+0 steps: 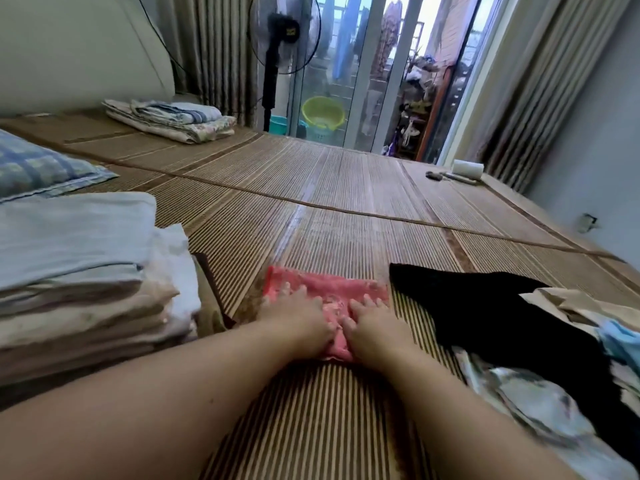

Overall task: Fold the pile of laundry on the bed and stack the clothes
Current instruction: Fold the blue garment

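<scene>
A small pink garment [332,287] lies flat on the bamboo bed mat [346,220] right in front of me. My left hand [298,320] and my right hand [374,323] press down on it side by side, fingers spread, palms flat. A tall stack of folded clothes [86,271] in pale blue, beige and white stands at my left. The unfolded pile [540,344] lies at my right, with a black garment [485,306] on top and patterned and light blue cloth under it.
A checked blue pillow [38,168] lies at far left. Folded bedding [169,119] sits at the mat's far edge. A standing fan [280,39], curtains and a glass door are beyond the bed. A white roll [467,169] rests at the far right corner.
</scene>
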### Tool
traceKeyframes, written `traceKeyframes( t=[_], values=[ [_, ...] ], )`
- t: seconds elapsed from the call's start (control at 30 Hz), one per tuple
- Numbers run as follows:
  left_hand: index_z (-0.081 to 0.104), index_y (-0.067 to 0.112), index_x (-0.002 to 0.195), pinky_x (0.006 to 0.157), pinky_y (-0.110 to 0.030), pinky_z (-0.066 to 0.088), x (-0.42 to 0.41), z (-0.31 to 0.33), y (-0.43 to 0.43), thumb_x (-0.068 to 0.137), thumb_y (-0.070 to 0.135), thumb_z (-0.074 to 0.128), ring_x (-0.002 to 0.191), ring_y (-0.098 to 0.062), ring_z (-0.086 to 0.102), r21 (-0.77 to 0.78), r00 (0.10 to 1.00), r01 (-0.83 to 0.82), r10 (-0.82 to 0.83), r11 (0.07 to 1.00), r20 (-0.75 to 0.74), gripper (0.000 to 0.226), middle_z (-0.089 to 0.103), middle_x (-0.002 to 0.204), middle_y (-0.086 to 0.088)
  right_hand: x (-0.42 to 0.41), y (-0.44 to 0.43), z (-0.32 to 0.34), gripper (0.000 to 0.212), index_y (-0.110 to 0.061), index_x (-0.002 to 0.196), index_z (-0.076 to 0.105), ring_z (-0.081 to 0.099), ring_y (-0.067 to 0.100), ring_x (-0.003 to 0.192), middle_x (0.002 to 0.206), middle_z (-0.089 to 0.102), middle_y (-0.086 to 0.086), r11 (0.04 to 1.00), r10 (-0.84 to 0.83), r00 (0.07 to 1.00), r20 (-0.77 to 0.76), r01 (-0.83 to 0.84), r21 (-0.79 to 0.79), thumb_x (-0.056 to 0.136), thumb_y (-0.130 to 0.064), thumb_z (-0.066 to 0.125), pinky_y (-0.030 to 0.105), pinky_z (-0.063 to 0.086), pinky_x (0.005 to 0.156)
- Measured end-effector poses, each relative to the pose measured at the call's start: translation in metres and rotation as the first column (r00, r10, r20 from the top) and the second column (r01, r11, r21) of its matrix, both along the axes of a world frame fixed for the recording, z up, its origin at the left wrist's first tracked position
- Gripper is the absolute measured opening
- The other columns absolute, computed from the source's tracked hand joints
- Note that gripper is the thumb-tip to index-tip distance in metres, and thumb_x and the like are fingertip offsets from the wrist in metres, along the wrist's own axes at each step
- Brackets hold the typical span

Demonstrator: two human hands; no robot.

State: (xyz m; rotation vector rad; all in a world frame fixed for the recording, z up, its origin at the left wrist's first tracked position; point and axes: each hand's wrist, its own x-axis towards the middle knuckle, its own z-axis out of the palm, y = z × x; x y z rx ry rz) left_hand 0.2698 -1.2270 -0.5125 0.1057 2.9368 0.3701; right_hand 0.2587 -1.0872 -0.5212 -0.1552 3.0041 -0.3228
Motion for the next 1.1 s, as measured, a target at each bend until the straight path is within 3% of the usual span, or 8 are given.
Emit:
traceKeyframes(
  t=[0.1, 0.3, 0.4, 0.5, 0.63, 0.7, 0.83, 1.1],
  values=[
    [-0.001, 0.034, 0.154, 0.118, -0.054, -0.002, -0.01, -0.019, -0.004, 0.096, 0.055, 0.024, 0.149, -0.028, -0.009, -0.028, 0.999, -0.017, 0.018, 0.999, 0.05, 0.067, -0.009, 0.163, -0.002, -0.02, -0.006, -0.016, 0.062, -0.026, 0.154, 0.01, 0.002, 0.023, 0.149, 0.162, 0.002, 0.004, 0.996, 0.062, 0.998, 0.01, -0.062, 0.069, 0.1, -0.052, 0.022, 0.045, 0.007, 0.121],
    [-0.011, 0.035, 0.152, 0.116, -0.054, -0.006, -0.014, -0.016, -0.018, 0.083, 0.075, 0.037, 0.148, -0.028, -0.015, 0.003, 0.98, -0.08, 0.078, 0.997, 0.181, 0.093, -0.016, 0.162, -0.001, -0.035, -0.009, -0.015, 0.065, -0.032, 0.154, 0.004, -0.006, 0.019, 0.149, 0.162, -0.006, -0.002, 0.989, 0.133, 0.99, 0.048, -0.135, 0.054, 0.097, -0.06, 0.02, 0.046, 0.0, 0.12],
    [-0.013, 0.031, 0.153, 0.116, -0.055, -0.005, -0.002, -0.014, -0.014, 0.078, 0.083, 0.035, 0.148, -0.029, -0.015, -0.063, 0.988, -0.101, 0.108, 0.993, 0.107, 0.103, -0.015, 0.162, -0.003, -0.013, 0.004, -0.005, 0.071, -0.035, 0.153, 0.0, -0.01, 0.021, 0.148, 0.162, -0.011, -0.002, 0.996, 0.083, 0.993, 0.084, -0.086, 0.035, 0.093, -0.068, 0.02, 0.05, -0.004, 0.117],
    [-0.005, 0.027, 0.155, 0.117, -0.056, -0.001, 0.014, -0.005, -0.007, 0.075, 0.084, 0.038, 0.149, -0.028, -0.01, 0.004, 0.994, -0.093, 0.093, 0.996, -0.061, 0.107, -0.007, 0.163, -0.001, 0.032, 0.029, 0.017, 0.076, -0.035, 0.153, 0.0, -0.014, 0.022, 0.148, 0.161, -0.014, -0.001, 0.999, 0.041, 0.999, 0.024, -0.041, -0.007, 0.09, -0.071, 0.024, 0.053, -0.008, 0.115],
    [0.016, 0.033, 0.152, 0.118, -0.056, 0.017, 0.072, 0.017, 0.037, 0.081, 0.065, 0.057, 0.148, -0.022, 0.012, 0.307, 0.979, 0.06, 0.004, 0.95, -0.205, 0.089, 0.017, 0.161, 0.003, 0.117, 0.088, 0.052, 0.074, -0.04, 0.152, 0.012, -0.012, 0.016, 0.148, 0.162, -0.007, -0.007, 0.999, -0.014, 0.985, -0.171, 0.009, -0.034, 0.088, -0.071, 0.032, 0.053, -0.006, 0.115],
    [0.018, 0.038, 0.151, 0.119, -0.052, 0.013, 0.112, 0.028, 0.066, 0.085, 0.051, 0.061, 0.148, -0.017, 0.011, 0.256, 0.961, 0.226, -0.173, 0.94, -0.214, 0.08, 0.016, 0.161, 0.006, 0.156, 0.121, 0.06, 0.07, -0.042, 0.151, 0.015, -0.01, 0.015, 0.148, 0.162, -0.005, -0.009, 0.998, -0.067, 0.981, -0.182, 0.067, -0.006, 0.09, -0.065, 0.04, 0.053, -0.004, 0.116],
    [0.021, 0.043, 0.149, 0.12, -0.048, 0.007, 0.176, 0.044, 0.129, 0.087, 0.048, 0.059, 0.149, -0.012, 0.006, 0.135, 0.887, 0.454, -0.431, 0.881, -0.166, 0.073, 0.009, 0.162, 0.011, 0.22, 0.176, 0.07, 0.068, -0.043, 0.149, 0.019, -0.004, 0.018, 0.148, 0.162, -0.001, -0.008, 0.976, -0.215, 0.965, -0.15, 0.217, -0.005, 0.09, -0.058, 0.049, 0.055, 0.004, 0.116],
    [0.032, 0.042, 0.146, 0.117, -0.04, 0.025, 0.199, 0.068, 0.232, 0.085, 0.044, 0.062, 0.145, -0.019, 0.022, 0.144, 0.843, 0.538, -0.528, 0.83, -0.108, 0.068, 0.016, 0.16, 0.008, 0.254, 0.259, 0.064, 0.066, -0.037, 0.148, 0.029, 0.021, 0.019, 0.144, 0.159, 0.02, -0.006, 0.879, -0.461, 0.884, -0.083, 0.441, -0.181, 0.089, -0.05, 0.055, 0.051, 0.021, 0.113]
  ],
)
